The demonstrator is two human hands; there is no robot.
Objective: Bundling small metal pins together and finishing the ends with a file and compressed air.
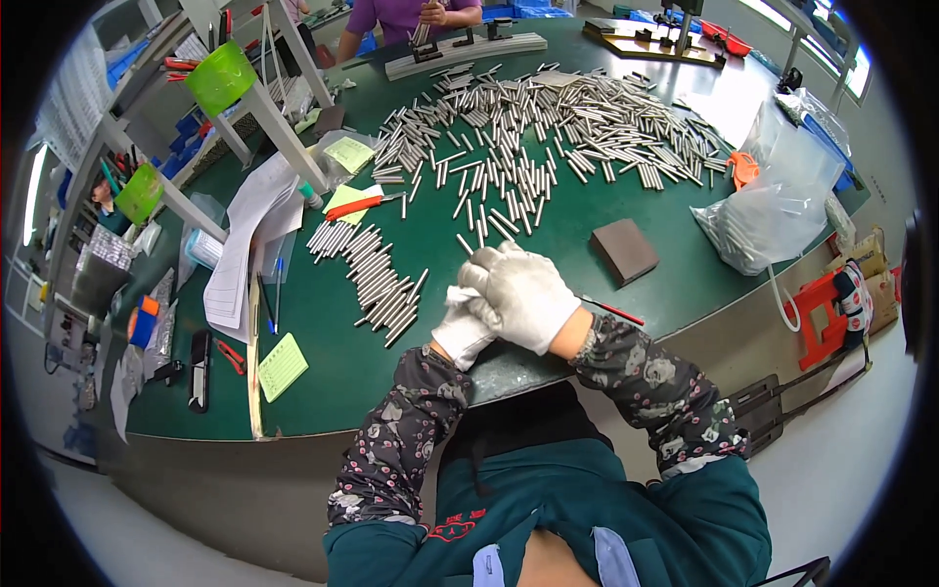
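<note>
My two white-gloved hands meet over the green table near its front edge. My right hand (528, 295) lies over my left hand (464, 329), its fingers bent and closed against it. What is between them is hidden. A short metal pin (465, 245) shows right at the fingertips; whether it is gripped or lies on the table I cannot tell. Beyond the hands spreads a large loose heap of steel pins (509, 176). Left of my hands, more pins lie side by side in a curving row (377, 279). A brown block (624, 251) sits to the right.
A red pen-like tool (614, 310) lies beside my right wrist. An orange-handled cutter (354, 207), papers (240, 254) and a yellow-green note (283, 367) are at left. A clear bag of pins (763, 215) stands at right. Across the table another person's hand (432, 14) works at a metal rail fixture (468, 54).
</note>
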